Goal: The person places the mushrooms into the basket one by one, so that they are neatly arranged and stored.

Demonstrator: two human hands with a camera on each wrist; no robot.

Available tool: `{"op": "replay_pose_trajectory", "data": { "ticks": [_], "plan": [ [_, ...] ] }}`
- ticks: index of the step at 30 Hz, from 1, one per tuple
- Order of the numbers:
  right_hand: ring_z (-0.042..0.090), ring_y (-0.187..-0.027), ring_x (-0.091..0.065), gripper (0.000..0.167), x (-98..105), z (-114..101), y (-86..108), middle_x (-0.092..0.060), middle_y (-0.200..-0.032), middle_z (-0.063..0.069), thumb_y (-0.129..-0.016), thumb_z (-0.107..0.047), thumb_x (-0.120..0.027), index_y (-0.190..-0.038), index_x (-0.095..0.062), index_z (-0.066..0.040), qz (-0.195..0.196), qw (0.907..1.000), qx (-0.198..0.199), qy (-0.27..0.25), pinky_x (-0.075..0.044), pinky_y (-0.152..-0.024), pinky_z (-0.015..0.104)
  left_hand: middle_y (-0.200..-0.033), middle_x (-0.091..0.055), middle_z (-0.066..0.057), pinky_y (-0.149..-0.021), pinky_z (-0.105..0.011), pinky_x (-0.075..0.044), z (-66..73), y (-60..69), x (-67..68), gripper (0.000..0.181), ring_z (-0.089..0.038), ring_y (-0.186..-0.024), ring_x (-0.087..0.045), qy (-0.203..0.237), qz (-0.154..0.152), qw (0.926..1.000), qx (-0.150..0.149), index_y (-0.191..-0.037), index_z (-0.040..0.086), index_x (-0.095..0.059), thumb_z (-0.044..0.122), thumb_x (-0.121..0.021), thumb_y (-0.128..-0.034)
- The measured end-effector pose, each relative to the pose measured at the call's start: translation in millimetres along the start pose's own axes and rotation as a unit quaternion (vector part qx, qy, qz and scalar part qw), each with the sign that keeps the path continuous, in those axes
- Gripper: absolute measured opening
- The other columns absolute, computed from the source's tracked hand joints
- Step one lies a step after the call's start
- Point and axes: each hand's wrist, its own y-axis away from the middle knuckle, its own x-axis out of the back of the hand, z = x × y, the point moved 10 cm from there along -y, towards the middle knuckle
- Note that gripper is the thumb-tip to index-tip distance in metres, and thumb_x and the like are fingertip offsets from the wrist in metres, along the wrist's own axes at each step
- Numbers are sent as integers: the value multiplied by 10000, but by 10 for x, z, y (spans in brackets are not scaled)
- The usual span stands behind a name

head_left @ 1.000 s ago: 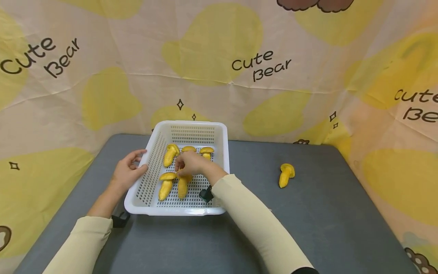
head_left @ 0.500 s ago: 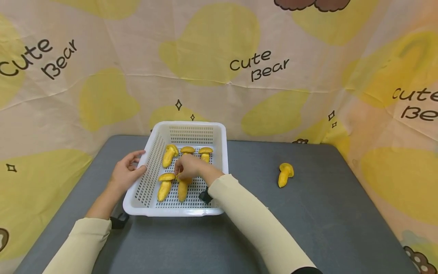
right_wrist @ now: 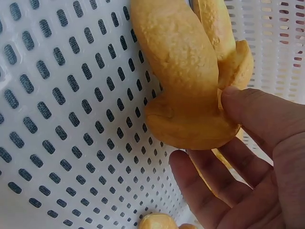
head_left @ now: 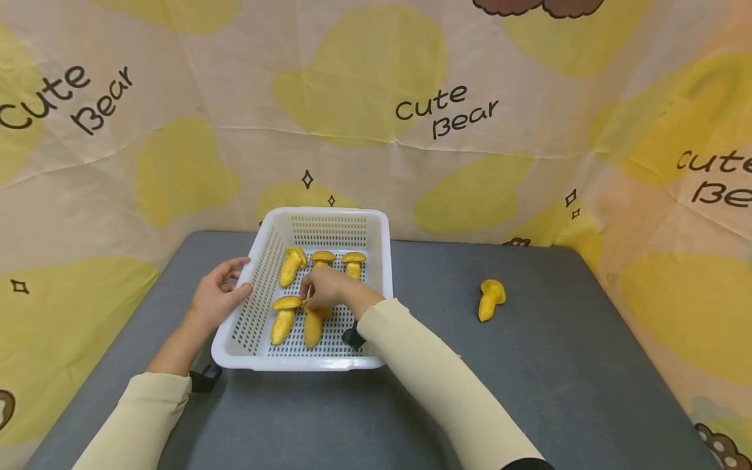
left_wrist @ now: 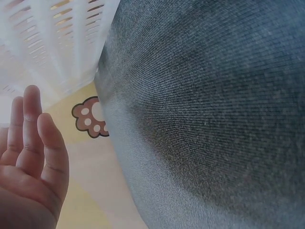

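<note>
A yellow mushroom [head_left: 313,329] lies in the front part of a white slotted plastic basket [head_left: 302,362]. My right hand [head_left: 326,286] holds it by the cap, thumb on the near edge and fingers around the far side; the right wrist view shows the mushroom [right_wrist: 178,57] large, its stem pointing away from the hand. Left of it, close by, lies another mushroom [head_left: 283,324]. At the basket's left rim my left hand [head_left: 216,297] rests with loosely extended fingers; in the left wrist view these fingers [left_wrist: 32,124] stand straight beside the basket wall.
Toward the back of the basket lie a left mushroom [head_left: 290,266], a middle one [head_left: 322,256] and a right one [head_left: 354,259]. A single mushroom [head_left: 490,300] lies outside on the grey table [head_left: 558,365]. A printed cloth [head_left: 352,156] hangs behind.
The held mushroom's stem has shifted slightly toward the front of the basket. The left hand stays at the rim, and the other mushrooms lie as before.
</note>
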Motion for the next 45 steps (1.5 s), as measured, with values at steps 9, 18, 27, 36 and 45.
{"op": "replay_pose_trajectory", "data": {
  "ticks": [9,18,27,36,45],
  "plan": [
    [103,-784,-584,99,23,61,-3,-635,-936,-5,-839,-193,-733,-922,-684,-168,49,9994,-290,-166,-492,-666,205,-1100,-563,-209,-535,-269,-562,-1,4,8,542,-9,-629,-624,-4,-1,10000,48,-1424,56,-421,104,-567,-904],
    [121,-838,-578,154,106,19,80,-622,-981,-2,-827,-202,-744,-966,-686,-172,181,9983,-165,-524,-497,-678,208,-1058,-564,-190,-529,-276,-563,-10,17,-5,533,-13,-613,-622,0,64,10000,20,-1408,54,-440,87,-574,-893],
    [108,-924,-576,234,243,-120,132,-650,-1074,20,-841,-229,-729,-1059,-687,-154,384,9966,279,-676,-493,-766,211,-1052,-573,-168,-532,-274,-562,38,10,16,518,-3,-616,-619,-41,106,9999,-38,-1391,45,-454,81,-572,-888],
    [93,-904,-620,185,546,-383,274,-677,-1040,-21,-841,-223,-723,-1018,-673,-195,1032,9834,912,-1184,-510,-766,154,-1104,-573,-240,-538,-266,-566,40,-11,3,517,5,-636,-628,58,72,10000,-30,-1393,43,-448,83,-568,-891],
    [94,-897,-641,271,767,-549,561,-671,-1051,-31,-831,-216,-735,-1091,-668,-180,1329,9690,1271,-1649,-522,-803,159,-1053,-580,-186,-536,-274,-567,10,-15,-2,516,-7,-619,-627,21,79,10000,-5,-1379,33,-457,66,-571,-877]
  ]
}}
